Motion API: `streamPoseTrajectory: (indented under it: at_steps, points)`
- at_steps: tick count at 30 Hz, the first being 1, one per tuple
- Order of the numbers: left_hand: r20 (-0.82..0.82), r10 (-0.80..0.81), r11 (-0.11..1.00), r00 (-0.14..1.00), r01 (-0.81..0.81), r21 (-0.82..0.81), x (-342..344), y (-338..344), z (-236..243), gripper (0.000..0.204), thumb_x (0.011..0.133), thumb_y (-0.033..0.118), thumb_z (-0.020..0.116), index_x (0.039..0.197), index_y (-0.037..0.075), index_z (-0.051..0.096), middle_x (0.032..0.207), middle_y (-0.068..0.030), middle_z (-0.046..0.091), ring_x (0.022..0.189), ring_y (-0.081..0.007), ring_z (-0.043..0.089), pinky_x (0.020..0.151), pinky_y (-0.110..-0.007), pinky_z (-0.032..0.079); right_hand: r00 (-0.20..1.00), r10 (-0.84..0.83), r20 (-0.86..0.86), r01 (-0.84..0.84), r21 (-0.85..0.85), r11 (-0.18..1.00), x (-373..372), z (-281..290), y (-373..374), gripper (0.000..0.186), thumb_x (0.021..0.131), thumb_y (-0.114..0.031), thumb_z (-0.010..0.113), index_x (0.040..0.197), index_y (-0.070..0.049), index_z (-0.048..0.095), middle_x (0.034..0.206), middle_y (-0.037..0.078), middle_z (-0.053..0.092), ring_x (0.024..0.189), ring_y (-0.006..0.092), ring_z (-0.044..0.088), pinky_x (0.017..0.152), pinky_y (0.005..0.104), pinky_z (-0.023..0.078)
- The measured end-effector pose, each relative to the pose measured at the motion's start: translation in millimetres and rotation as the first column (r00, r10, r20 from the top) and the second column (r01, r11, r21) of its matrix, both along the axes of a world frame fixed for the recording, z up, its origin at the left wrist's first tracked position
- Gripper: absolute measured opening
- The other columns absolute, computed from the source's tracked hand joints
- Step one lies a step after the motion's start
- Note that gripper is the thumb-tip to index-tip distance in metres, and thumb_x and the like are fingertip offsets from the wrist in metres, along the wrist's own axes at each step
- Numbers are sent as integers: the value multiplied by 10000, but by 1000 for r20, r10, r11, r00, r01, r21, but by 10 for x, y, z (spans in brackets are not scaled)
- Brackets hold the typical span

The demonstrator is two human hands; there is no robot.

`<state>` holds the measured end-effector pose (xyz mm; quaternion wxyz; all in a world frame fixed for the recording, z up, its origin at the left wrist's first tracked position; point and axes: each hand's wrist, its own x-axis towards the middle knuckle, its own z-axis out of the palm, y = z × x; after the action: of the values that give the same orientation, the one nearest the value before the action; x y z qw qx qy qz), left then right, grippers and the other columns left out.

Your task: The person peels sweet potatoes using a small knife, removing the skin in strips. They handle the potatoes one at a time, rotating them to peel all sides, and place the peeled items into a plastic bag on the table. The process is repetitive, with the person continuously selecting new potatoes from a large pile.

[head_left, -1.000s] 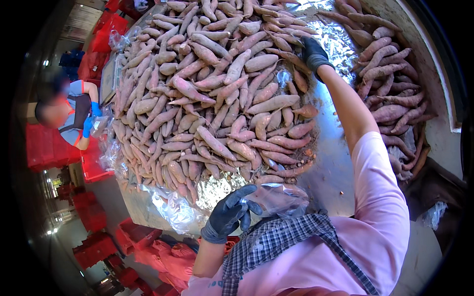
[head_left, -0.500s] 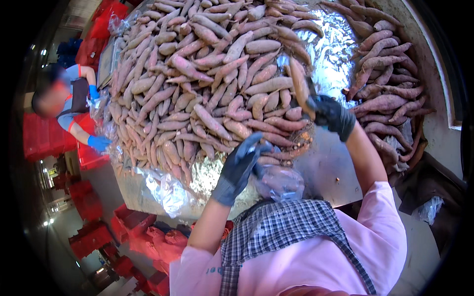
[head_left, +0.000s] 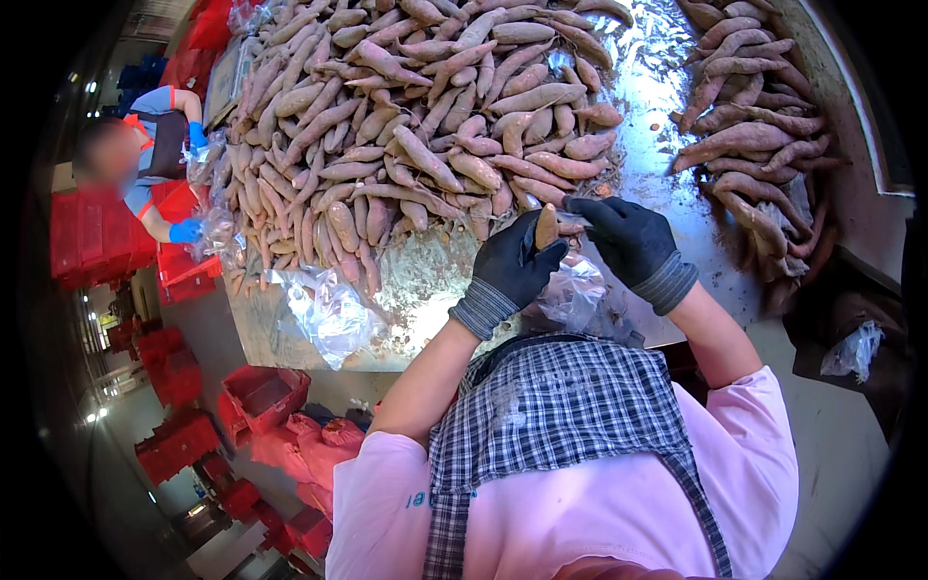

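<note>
Both hands, in dark gloves, meet over the near edge of the table. My left hand (head_left: 512,261) is closed around a sweet potato (head_left: 547,227), whose end stands up between thumb and fingers. My right hand (head_left: 623,237) is closed close beside it on what looks like a small knife (head_left: 574,220); a thin pale blade shows against the sweet potato and the handle is hidden in the glove. Beyond the hands a big heap of sweet potatoes (head_left: 425,159) covers the table. Under my hands lies a clear plastic bag (head_left: 572,290).
A second row of sweet potatoes (head_left: 749,135) lies along the right side. Shiny bare metal of the table (head_left: 652,145) runs between. Another plastic bag (head_left: 329,314) lies at the front left edge. A co-worker (head_left: 159,145) with blue gloves stands at the left, near red crates (head_left: 266,396).
My right hand has come down and left from over the table, and the sweet potato it carried appears now in my left hand. My left hand has moved right and closed.
</note>
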<state>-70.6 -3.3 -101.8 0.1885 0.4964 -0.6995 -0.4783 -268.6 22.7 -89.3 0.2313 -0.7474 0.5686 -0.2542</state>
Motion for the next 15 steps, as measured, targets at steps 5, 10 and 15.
streamPoseTrajectory:
  at_steps: [5, 10, 15]
  points:
    - [36, -48, 999, 998, 48, -5, 74, 85, 178, 350, 836, 286, 616, 1087, 60, 525, 878, -107, 632, 762, -212, 631, 665, -320, 494, 991, -11, -130, 12, 3, 1000, 103, -76, -23, 364, 801, -119, 585, 1155, -192, 543, 813, 101, 626, 734, 309, 611, 604, 409, 488]
    - [-606, 426, 872, 671, -128, 472, 246, 16, 275, 362, 889, 362, 560, 1021, 26, 533, 838, -62, 627, 661, -113, 604, 587, -228, 492, 958, -199, 209, 165, 168, 972, -172, -533, 121, 294, 852, -102, 535, 1141, -142, 568, 959, 170, 619, 846, 357, 601, 706, 386, 494]
    - [-359, 921, 323, 148, 222, 920, 327, 21, -40, 277, 887, 275, 565, 991, 18, 562, 718, -73, 640, 563, -145, 613, 543, -245, 537, 969, -184, 162, 191, -31, 981, 220, -215, 347, 387, 810, -90, 586, 1187, -156, 525, 906, 131, 613, 803, 321, 616, 660, 373, 506]
